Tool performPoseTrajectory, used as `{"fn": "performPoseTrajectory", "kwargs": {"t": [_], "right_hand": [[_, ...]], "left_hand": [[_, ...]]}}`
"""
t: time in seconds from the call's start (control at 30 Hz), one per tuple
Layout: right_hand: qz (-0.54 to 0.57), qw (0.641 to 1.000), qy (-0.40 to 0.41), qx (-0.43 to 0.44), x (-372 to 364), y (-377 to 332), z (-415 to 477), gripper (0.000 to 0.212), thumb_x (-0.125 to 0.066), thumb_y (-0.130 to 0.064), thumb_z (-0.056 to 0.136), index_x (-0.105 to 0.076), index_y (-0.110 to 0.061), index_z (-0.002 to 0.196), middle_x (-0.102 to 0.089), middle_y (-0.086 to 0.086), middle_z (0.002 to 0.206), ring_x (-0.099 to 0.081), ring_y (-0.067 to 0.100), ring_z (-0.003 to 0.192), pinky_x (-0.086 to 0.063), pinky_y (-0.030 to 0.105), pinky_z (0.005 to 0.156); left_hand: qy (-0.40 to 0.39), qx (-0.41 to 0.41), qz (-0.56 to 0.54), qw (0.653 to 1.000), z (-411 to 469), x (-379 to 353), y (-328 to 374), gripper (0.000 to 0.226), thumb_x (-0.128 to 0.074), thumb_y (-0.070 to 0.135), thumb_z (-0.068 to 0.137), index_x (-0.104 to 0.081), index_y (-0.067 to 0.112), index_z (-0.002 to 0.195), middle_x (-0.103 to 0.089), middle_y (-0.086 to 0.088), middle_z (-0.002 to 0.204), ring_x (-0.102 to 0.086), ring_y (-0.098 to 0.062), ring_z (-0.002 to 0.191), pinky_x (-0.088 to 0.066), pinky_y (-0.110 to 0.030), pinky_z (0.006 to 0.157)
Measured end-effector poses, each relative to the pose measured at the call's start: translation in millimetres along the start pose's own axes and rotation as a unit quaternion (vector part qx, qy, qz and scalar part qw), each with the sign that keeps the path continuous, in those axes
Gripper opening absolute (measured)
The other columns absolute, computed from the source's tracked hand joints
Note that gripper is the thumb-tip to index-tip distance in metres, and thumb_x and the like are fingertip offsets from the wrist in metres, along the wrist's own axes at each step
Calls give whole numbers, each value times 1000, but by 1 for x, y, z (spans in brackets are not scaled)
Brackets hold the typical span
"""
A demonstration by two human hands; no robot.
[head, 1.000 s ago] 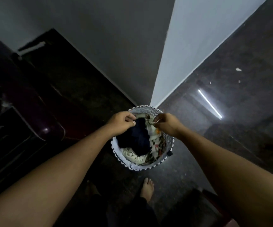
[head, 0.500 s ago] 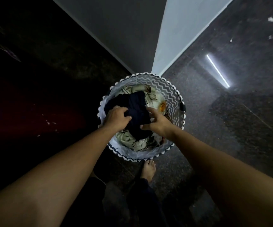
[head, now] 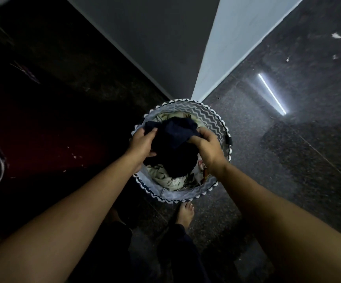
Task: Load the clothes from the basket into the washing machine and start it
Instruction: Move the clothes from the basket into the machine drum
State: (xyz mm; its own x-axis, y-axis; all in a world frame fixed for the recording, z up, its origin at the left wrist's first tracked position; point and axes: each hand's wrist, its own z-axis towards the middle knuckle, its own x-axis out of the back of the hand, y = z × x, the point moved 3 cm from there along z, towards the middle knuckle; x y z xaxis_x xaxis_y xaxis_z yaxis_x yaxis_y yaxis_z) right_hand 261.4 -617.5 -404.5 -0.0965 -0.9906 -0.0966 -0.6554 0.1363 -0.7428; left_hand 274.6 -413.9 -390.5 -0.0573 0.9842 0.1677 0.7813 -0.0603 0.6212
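A round laundry basket [head: 212, 121] with a grey zigzag pattern and white scalloped rim stands on the dark floor at a wall corner. A dark navy garment [head: 175, 144] is bunched on top of light printed clothes [head: 165, 178] inside it. My left hand [head: 143, 144] grips the garment's left side. On the other side, the fingers of my right hand [head: 206, 148] curl round the garment's right edge. The cloth is lifted slightly above the other clothes. The washing machine is only a dark maroon body [head: 32, 139] at the left.
A white wall corner [head: 216, 58] rises just behind the basket. Polished dark stone floor [head: 288, 150] spreads to the right with a light reflection. My bare foot [head: 183, 213] stands right in front of the basket.
Both hands went from the basket's rim into it and took hold of the navy garment, then spread apart with it. The view tilted down and closer to the basket.
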Motion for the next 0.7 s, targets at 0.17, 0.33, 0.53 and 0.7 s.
{"fn": "performPoseTrajectory", "kwargs": {"t": [0.17, 0.33, 0.53, 0.7], "right_hand": [[65, 998, 12, 13, -2, -45, -28, 35, -63, -3, 64, -63, -13, 98, -69, 10, 86, -65, 26, 79, -53, 36, 67], [58, 997, -44, 8, -21, -93, -73, 50, -55, 9, 67, -62, -9, 114, -71, 16, 102, -68, 32, 94, -57, 43, 79], [128, 986, -110, -9, -42, -153, -143, 48, -60, 9, 82, -59, -2, 128, -66, 26, 125, -65, 41, 115, -54, 49, 100], [204, 973, -101, -44, -25, -189, -178, 43, -68, -19, 90, -65, 0, 128, -68, 23, 125, -65, 36, 117, -50, 48, 106]], "left_hand": [[-44, -27, 186, 981, -18, 16, -3, 64, -59, 7, 93, -35, 25, 150, -60, 0, 119, -63, -16, 99, -50, -28, 74], [-130, -104, 259, 952, -74, 5, 21, 93, -82, 10, 78, -28, 19, 153, -54, 5, 134, -54, -22, 126, -46, -40, 108], [-132, -134, 401, 897, -130, -11, 66, 85, -83, 33, 78, -42, 16, 150, -44, -5, 154, -43, -25, 141, -34, -35, 117], [-143, -147, 229, 951, -166, -10, 86, 40, -81, 29, 82, -63, 38, 116, -70, 12, 115, -63, -20, 122, -47, -26, 93]]}}
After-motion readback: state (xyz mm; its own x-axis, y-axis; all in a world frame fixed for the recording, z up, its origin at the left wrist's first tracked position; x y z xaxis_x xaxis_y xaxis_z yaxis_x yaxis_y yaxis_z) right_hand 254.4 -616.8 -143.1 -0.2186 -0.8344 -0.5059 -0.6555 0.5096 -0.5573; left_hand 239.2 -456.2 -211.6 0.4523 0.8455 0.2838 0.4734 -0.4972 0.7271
